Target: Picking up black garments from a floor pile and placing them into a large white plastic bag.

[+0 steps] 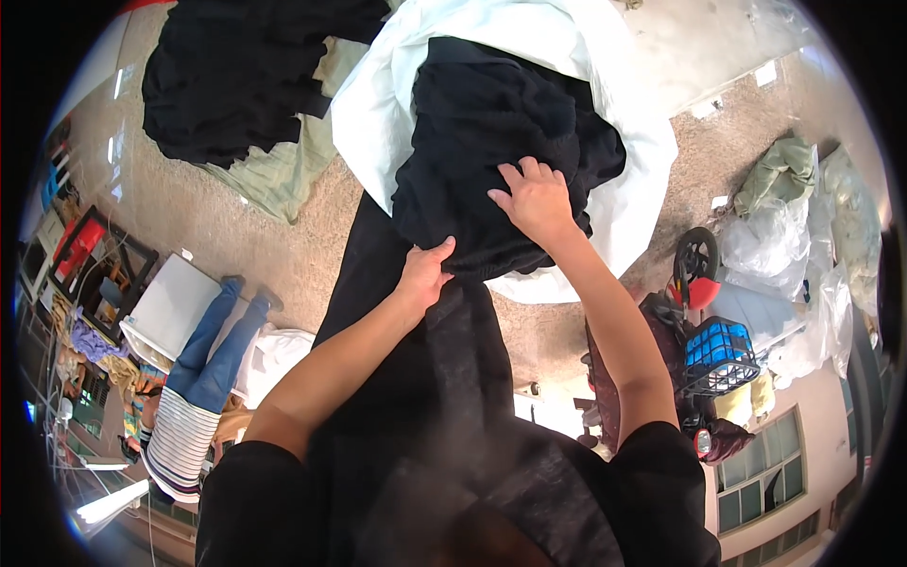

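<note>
A heap of black knitted cloth (463,123) lies in the mouth of a large white sack (633,198), whose sides are spread wide around it. At the heap's near left edge, my left hand (423,276) is closed on the black cloth, thumb on top and fingers partly hidden. My right hand (540,200) rests on top of the heap with its fingers apart and slightly bent. The underside of the heap is hidden in the sack.
More black cloth (227,76) lies on a pale green sheet (283,180) at the far left. A person in jeans (222,340) stands left beside a white box (170,307). On the right are a vehicle with a blue-lined basket (720,354) and clear plastic bags (775,241).
</note>
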The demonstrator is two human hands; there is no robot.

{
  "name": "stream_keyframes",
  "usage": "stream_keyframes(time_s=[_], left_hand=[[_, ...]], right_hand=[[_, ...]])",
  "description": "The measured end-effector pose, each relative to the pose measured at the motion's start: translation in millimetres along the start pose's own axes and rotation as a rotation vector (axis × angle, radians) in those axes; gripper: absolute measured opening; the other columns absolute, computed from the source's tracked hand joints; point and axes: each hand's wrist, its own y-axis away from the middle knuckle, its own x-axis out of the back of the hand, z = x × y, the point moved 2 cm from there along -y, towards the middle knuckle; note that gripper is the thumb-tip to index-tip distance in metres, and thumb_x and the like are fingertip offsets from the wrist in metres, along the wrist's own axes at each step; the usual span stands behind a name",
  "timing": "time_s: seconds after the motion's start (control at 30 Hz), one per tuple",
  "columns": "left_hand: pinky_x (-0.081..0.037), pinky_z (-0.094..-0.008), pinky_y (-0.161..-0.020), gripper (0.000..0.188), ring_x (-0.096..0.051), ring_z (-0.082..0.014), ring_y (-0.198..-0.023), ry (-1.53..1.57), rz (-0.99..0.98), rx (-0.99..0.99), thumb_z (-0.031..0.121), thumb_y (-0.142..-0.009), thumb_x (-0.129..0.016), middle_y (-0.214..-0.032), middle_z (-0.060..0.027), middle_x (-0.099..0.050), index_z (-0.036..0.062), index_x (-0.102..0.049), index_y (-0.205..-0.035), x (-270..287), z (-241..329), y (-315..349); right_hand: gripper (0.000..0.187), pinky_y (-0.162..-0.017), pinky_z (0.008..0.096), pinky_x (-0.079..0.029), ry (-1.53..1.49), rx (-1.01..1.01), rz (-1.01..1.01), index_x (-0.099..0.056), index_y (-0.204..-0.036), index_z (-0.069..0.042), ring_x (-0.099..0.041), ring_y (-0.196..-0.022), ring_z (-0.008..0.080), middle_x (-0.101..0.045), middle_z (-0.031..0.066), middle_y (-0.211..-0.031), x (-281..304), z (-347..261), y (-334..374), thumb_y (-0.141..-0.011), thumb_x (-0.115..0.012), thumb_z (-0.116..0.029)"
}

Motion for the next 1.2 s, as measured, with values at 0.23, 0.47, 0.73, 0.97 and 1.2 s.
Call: stream_keyframes(time_s=[0.23, 0.47, 0.73, 0.97, 1.2], left_hand=[[-0.047, -0.0293, -0.075, 0.024, -0.062, -0.0188, -0.087, -0.421, 0.153, -0.095, 0.01, -0.085, -0.063, -0.1, -0.0084, -0.064, 0.0009, -0.057, -0.106, -8, 5, 5], [-0.046, -0.0303, -0.067, 0.017, -0.06, -0.0154, -0.082, 0.307, -0.194, -0.107, 0.016, -0.09, -0.054, -0.093, -0.0046, -0.064, 0.0025, -0.059, -0.1, -4, 1, 2], [-0.043, -0.0293, -0.049, 0.014, -0.055, -0.0147, -0.054, -0.141, 0.191, -0.136, 0.005, -0.073, -0.067, -0.067, -0.0069, -0.059, -0.0027, -0.058, -0.065, -14, 19, -23], [-0.048, -0.032, -0.061, 0.027, -0.06, -0.0199, -0.07, -0.137, 0.133, -0.053, 0.005, -0.073, -0.068, -0.083, -0.0101, -0.06, 0.0011, -0.047, -0.091, -6, 7, -31], [-0.049, -0.0407, -0.082, 0.016, -0.061, -0.0226, -0.091, 0.184, -0.016, 0.014, 0.007, -0.084, -0.058, -0.099, -0.0077, -0.063, 0.0024, -0.06, -0.1, -18, 14, -1]], right_hand=[[0.021, -0.069, 0.0387, -0.04, -0.362, 0.107, 0.093, -0.061, -0.078, -0.01, -0.053, -0.081, 0.0281, -0.055, 0.0061, -0.082, 19, -26, 6, -0.064, -0.074, -0.018], [0.018, -0.064, 0.0368, -0.045, -0.536, 0.007, 0.153, -0.055, -0.078, -0.007, -0.055, -0.073, 0.028, -0.053, 0.0089, -0.075, 4, -83, 43, -0.065, -0.068, -0.006], [0.019, -0.077, 0.036, -0.049, -0.465, 0.167, 0.015, -0.06, -0.087, -0.004, -0.059, -0.089, 0.0301, -0.059, 0.0122, -0.092, 9, -85, 30, -0.069, -0.061, -0.005], [0.051, -0.069, 0.0351, -0.042, 0.145, 0.079, -0.002, -0.049, -0.119, -0.005, -0.057, -0.081, 0.0227, -0.059, 0.0042, -0.082, 17, 6, -66, -0.069, -0.06, -0.01], [0.012, -0.101, 0.0486, -0.03, -0.003, 0.373, 0.008, -0.06, -0.075, -0.009, -0.049, -0.093, 0.0244, -0.054, 0.0044, -0.079, 10, -49, 25, -0.063, -0.06, -0.013]])
